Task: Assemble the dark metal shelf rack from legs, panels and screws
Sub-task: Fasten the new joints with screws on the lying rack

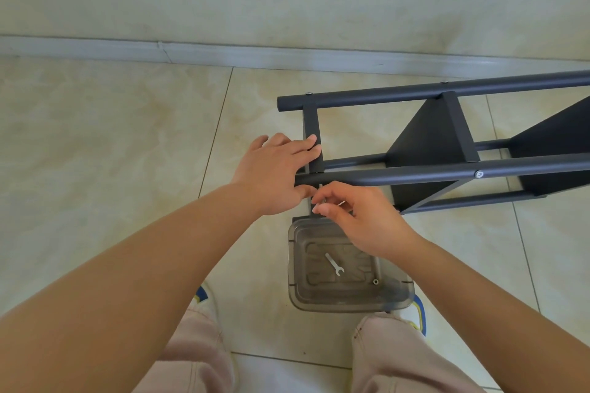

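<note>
The dark metal shelf rack [431, 137] lies on its side on the tiled floor, its legs running off to the right. My left hand [274, 169] grips the end of the near leg [399, 172], fingers lying over the end panel's edge [314, 143] and thumb under the leg. Just below that leg, my right hand [354, 217] pinches a small metal hex key [322, 198] whose tip points up into the leg's underside. The screw itself is hidden by my fingers.
A clear plastic tray [297, 265] sits on the floor between my feet, holding a small flat wrench [333, 264] and a nut [376, 281]. The wall with skirting board [223, 53] runs just beyond the rack. My knees are at the bottom.
</note>
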